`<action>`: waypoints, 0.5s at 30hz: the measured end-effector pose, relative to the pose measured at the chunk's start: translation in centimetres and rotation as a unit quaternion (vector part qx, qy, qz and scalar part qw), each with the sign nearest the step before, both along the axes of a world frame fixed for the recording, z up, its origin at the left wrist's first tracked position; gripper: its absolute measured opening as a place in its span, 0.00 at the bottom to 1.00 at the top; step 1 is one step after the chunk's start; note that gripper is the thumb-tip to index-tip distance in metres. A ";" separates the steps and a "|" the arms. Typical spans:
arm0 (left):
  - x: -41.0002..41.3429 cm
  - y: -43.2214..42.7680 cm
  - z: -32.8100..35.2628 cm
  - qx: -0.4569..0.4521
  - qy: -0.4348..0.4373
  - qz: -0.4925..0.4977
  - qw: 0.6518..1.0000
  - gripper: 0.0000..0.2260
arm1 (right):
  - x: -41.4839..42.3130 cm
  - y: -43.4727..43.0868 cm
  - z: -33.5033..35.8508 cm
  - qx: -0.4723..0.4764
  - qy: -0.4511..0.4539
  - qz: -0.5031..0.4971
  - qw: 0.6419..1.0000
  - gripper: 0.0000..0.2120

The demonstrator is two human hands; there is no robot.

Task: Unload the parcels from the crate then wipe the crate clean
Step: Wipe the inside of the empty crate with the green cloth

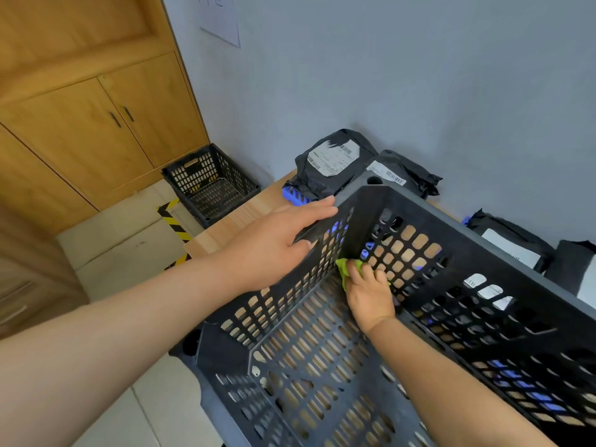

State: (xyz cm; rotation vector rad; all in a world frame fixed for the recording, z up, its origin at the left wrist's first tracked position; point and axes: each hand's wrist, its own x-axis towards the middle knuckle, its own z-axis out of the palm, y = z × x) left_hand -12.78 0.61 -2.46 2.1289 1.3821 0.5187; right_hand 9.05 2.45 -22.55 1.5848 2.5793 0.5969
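Crate [419, 217] fills the lower right of the frame on the worktop [225, 224], emptied, left hand [277, 243] clamped over its rim to steady it while right hand [371, 291] presses a green cloth [343, 266] into the far corner, parcels [335, 159] stacked behind

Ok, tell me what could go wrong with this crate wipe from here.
1. The crate appears to overhang the table edge nearest the camera; pressure from the right hand scrubbing the far corner might shift or tip it, though the left hand steadies the rim.
2. The green cloth could snag in the wall slots.
3. Black parcels sit right behind the crate; pushing it back may knock them.
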 end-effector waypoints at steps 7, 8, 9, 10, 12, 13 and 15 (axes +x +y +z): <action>0.3 -0.3 0.7 0.025 0.031 -0.006 0.999 0.26 | 1.0 -0.2 5.0 0.021 0.043 0.003 0.999 0.20; 0.4 -0.4 0.9 0.031 0.039 -0.007 0.999 0.26 | 1.2 -0.3 6.0 0.032 0.042 0.003 0.999 0.21; 0.4 -0.6 1.0 0.038 0.047 -0.007 0.998 0.26 | 1.4 -0.4 6.9 0.045 0.041 0.003 0.998 0.22; 0.5 -0.6 1.2 0.048 0.052 -0.007 0.997 0.26 | 1.7 -0.5 8.1 0.059 0.039 0.004 0.997 0.23; 0.6 -0.6 1.2 0.059 0.062 -0.009 0.996 0.26 | 2.0 -0.6 10.0 0.083 0.042 0.004 0.996 0.22; 0.7 -0.7 1.2 0.065 0.068 -0.011 0.995 0.26 | 2.1 -0.8 11.2 0.098 0.044 -0.001 0.994 0.21; 0.7 -0.6 1.2 0.076 0.095 -0.016 0.992 0.25 | 2.3 -1.2 13.4 0.133 0.058 -0.020 0.989 0.20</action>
